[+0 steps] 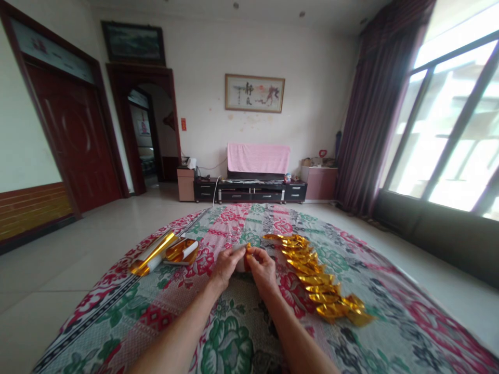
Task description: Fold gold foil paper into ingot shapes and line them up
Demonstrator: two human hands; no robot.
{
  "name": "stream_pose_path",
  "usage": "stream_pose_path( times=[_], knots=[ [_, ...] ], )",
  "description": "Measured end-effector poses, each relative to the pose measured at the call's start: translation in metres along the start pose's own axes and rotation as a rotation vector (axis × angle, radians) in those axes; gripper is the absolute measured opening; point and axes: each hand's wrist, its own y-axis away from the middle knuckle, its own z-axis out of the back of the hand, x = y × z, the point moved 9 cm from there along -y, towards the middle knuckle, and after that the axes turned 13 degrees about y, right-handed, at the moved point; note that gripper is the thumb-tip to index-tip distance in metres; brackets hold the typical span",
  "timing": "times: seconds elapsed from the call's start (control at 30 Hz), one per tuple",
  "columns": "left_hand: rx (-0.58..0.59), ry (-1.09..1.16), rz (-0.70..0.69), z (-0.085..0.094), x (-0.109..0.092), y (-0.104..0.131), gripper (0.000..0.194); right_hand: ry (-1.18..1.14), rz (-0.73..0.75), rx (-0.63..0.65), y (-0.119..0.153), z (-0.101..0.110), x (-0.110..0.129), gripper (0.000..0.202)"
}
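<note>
Both of my hands meet above the middle of the cloth, pinching a small sheet of gold foil paper point(243, 266) between thumbs and fingers. My left hand point(227, 264) grips its left side, and my right hand point(263, 266) the right side near a gold tip. Much of the sheet is hidden by the fingers. To the right lies a row of folded gold foil pieces point(314, 279), several of them, overlapping one another. On the left rest a curled stack of gold foil sheets point(158, 250) and, beside it, another foil pile point(191, 253) with white undersides.
A flowered cloth point(228, 340) covers the round surface under my hands. Beyond it stand a low black cabinet point(251, 196) and a pink cloth point(258, 157) over a screen-like shape. Purple curtains point(384, 104) hang by the window; a red door point(74, 135) is at left.
</note>
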Motion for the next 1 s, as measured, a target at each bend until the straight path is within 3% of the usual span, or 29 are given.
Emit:
stream_pose_path(
  times=[0.23,0.37,0.6,0.83,1.0],
  knots=[
    [0.082,0.003,-0.009,-0.004,0.003,-0.001,0.033,-0.002,0.083,-0.035,-0.003,0.002,0.001,0.032],
    [0.087,-0.018,-0.028,-0.002,0.006,-0.004,0.032,-0.042,0.050,-0.007,-0.004,0.000,-0.001,0.041],
    [0.114,-0.216,-0.057,0.002,0.005,-0.007,0.022,-0.089,-0.071,0.057,0.002,0.003,0.006,0.035],
    [0.161,-0.325,-0.096,0.003,-0.003,-0.005,0.016,-0.049,-0.062,0.149,0.000,0.000,0.009,0.027],
    [0.256,-0.197,-0.041,-0.012,-0.002,-0.002,0.025,0.114,-0.037,0.061,-0.007,0.012,0.005,0.029]
  ],
)
